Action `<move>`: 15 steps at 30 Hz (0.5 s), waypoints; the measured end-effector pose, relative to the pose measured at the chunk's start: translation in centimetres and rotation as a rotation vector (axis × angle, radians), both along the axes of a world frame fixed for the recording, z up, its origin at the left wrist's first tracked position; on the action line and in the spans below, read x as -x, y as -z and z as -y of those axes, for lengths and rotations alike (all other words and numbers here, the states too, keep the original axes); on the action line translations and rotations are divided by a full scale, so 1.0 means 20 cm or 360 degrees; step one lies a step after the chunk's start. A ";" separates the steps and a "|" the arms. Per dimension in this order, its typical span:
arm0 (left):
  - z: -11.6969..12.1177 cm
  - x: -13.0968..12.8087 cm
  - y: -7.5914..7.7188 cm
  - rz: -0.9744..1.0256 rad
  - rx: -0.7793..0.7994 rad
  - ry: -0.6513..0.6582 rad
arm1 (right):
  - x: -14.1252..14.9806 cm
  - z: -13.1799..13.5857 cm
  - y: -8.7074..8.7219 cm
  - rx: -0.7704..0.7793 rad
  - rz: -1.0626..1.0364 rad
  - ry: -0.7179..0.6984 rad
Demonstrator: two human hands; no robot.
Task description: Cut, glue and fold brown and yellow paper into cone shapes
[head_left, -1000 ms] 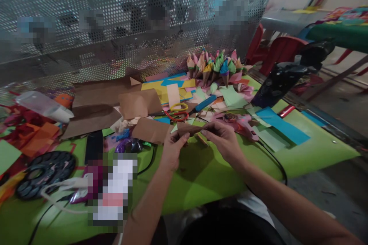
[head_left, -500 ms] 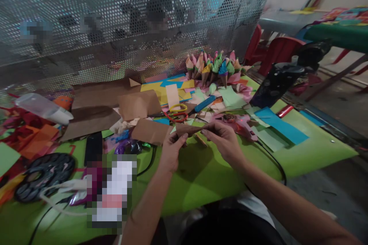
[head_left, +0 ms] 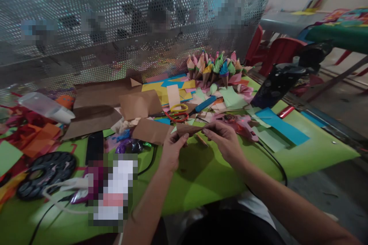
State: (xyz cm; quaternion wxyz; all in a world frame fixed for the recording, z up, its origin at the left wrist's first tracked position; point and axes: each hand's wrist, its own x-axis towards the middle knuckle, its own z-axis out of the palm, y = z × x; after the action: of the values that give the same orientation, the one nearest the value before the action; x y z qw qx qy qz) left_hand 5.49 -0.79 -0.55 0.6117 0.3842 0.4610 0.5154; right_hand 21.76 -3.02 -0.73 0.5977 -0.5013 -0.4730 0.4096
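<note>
Between my two hands is a piece of brown paper [head_left: 188, 129], drawn to a narrow point on its right side. My left hand [head_left: 174, 147] pinches its left part, thumb on top. At the pointed end, my right hand [head_left: 222, 138] grips it between thumb and fingers. Just below the paper, a small brown strip [head_left: 202, 140] shows between the hands; I cannot tell whether it touches them. Left of my left hand lies a flat brown paper sheet [head_left: 151, 131]. A pink glue gun [head_left: 241, 124] with a black cord rests beyond my right hand.
Several paper ice-cream cones [head_left: 214, 67] stand at the back. Scissors with yellow and red handles [head_left: 177, 111] and a blue cutter [head_left: 204, 104] lie among paper scraps. A dark tumbler [head_left: 273, 84] stands right. A clear bottle [head_left: 46, 106] and a black tray [head_left: 47, 176] are left.
The view has shifted very slightly. Both hands keep the same grip on the brown paper, with hardly any movement.
</note>
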 end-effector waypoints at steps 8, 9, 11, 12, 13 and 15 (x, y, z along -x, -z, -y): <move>0.01 -0.01 0.00 0.0120 0.0066 0.0072 | 0.02 0.00 0.00 0.0030 -0.0011 -0.0034; 0.01 -0.01 -0.01 0.0136 0.0069 0.0087 | 0.02 0.00 0.00 0.0032 -0.0011 -0.0037; 0.01 -0.01 -0.01 0.0167 0.0077 0.0117 | 0.02 0.00 0.01 0.0041 -0.0025 -0.0046; 0.01 -0.02 -0.01 0.0174 0.0085 0.0127 | 0.02 0.00 0.01 0.0050 -0.0032 -0.0052; 0.01 -0.02 -0.01 0.0172 0.0093 0.0129 | 0.02 0.00 0.01 0.0061 -0.0036 -0.0057; 0.02 -0.01 -0.01 0.0139 0.0103 0.0119 | 0.02 0.00 0.01 0.0083 -0.0036 -0.0058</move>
State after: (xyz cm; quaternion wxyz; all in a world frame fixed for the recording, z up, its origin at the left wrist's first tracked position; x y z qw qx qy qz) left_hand 5.77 -1.10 -0.37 0.6621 0.3582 0.4357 0.4933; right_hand 21.29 -2.99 -1.00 0.5821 -0.5033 -0.4646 0.4381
